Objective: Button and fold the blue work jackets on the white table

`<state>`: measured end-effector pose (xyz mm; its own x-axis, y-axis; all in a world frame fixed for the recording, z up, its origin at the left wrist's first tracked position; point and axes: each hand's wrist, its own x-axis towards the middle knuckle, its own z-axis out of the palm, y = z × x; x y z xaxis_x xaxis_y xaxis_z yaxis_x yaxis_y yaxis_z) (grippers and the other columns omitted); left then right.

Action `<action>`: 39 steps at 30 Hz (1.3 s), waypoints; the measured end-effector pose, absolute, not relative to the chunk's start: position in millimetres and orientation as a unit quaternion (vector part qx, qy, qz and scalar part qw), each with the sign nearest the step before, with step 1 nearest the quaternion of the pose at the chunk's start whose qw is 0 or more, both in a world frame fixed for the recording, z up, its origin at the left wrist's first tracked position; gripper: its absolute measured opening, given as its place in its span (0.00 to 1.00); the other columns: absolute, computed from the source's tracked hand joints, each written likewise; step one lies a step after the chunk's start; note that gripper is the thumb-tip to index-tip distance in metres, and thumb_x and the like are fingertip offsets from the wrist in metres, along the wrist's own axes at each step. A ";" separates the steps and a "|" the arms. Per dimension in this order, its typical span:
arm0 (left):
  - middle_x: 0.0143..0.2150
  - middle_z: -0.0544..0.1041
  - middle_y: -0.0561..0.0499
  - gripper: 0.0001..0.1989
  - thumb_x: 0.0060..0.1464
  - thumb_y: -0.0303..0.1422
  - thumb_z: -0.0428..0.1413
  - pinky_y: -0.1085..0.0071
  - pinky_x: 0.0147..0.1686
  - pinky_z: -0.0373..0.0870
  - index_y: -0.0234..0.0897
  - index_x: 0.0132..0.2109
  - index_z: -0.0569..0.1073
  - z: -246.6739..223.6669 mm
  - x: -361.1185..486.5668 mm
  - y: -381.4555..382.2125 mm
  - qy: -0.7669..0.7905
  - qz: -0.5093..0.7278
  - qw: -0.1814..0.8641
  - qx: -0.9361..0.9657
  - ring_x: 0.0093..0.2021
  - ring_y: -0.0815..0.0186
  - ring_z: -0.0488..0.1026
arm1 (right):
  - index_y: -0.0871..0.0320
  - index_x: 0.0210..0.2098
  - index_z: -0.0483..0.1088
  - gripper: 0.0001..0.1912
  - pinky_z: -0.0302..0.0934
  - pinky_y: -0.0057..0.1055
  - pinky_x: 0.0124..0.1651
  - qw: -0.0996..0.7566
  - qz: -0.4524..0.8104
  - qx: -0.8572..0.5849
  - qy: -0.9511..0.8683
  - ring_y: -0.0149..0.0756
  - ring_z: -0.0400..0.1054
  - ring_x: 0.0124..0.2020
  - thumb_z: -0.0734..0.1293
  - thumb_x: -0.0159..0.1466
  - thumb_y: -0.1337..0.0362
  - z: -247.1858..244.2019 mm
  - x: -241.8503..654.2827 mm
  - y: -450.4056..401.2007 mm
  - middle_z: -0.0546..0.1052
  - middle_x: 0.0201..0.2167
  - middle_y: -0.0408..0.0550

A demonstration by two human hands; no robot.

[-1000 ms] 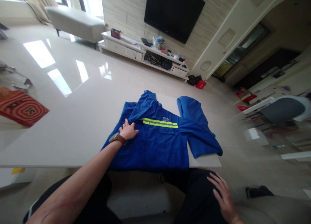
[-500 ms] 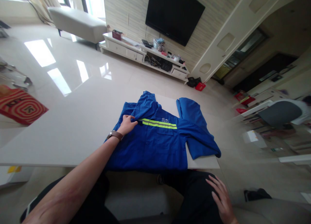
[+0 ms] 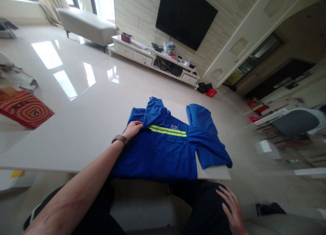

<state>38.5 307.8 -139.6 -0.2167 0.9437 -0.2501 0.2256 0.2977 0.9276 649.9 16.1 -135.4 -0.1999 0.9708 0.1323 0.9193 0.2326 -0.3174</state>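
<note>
A blue work jacket (image 3: 158,160) with a yellow-and-grey reflective stripe lies front up on the white table (image 3: 76,133), its hem at the near edge. One sleeve is folded inward over the chest on the left; the other stretches out to the right. My left hand (image 3: 133,129) pinches the end of the folded sleeve, by the stripe. Partly beneath the right sleeve lies another folded blue garment (image 3: 202,118). My right hand (image 3: 233,208) rests on my right knee, fingers spread and holding nothing.
A red KFC paper bag (image 3: 28,109) is at the left. Beyond the table, a low white TV cabinet (image 3: 129,51) carries small items under a wall television (image 3: 185,17). A grey chair (image 3: 292,123) stands at the right, with part of a person at the frame's edge.
The whole view has shifted slightly. My left hand keeps its hold on the sleeve end, its wrist turned a little. The jacket and my right hand look unchanged.
</note>
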 end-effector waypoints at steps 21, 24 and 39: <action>0.51 0.84 0.47 0.14 0.50 0.39 0.56 0.62 0.63 0.67 0.38 0.38 0.83 -143.8 47.3 311.8 0.602 0.431 0.507 0.441 0.59 0.55 0.75 | 0.44 0.64 0.71 0.24 0.53 0.68 0.69 0.145 0.090 -0.622 -0.764 0.60 0.53 0.73 0.59 0.73 0.50 -132.4 648.3 16.1 0.68 0.68 0.47; 0.40 0.84 0.47 0.13 0.45 0.38 0.62 0.61 0.56 0.73 0.37 0.37 0.81 -148.7 49.2 309.8 0.592 0.382 0.512 0.491 0.48 0.55 0.79 | 0.44 0.64 0.71 0.24 0.53 0.68 0.69 0.146 0.090 -0.624 -0.763 0.60 0.53 0.73 0.59 0.73 0.50 -132.8 648.6 16.0 0.68 0.68 0.47; 0.53 0.78 0.37 0.18 0.52 0.31 0.56 0.59 0.59 0.70 0.35 0.50 0.79 -149.4 69.2 283.8 0.607 0.142 0.296 0.724 0.56 0.48 0.74 | 0.45 0.63 0.71 0.24 0.55 0.67 0.68 0.151 0.082 -0.618 -0.767 0.60 0.54 0.72 0.59 0.73 0.50 -130.9 647.8 16.4 0.69 0.67 0.49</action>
<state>69.2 283.8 -149.4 0.2238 0.9624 -0.1540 0.7946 -0.0887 0.6006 647.8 16.4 -130.9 -0.1902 0.9730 0.1309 0.9236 0.2226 -0.3120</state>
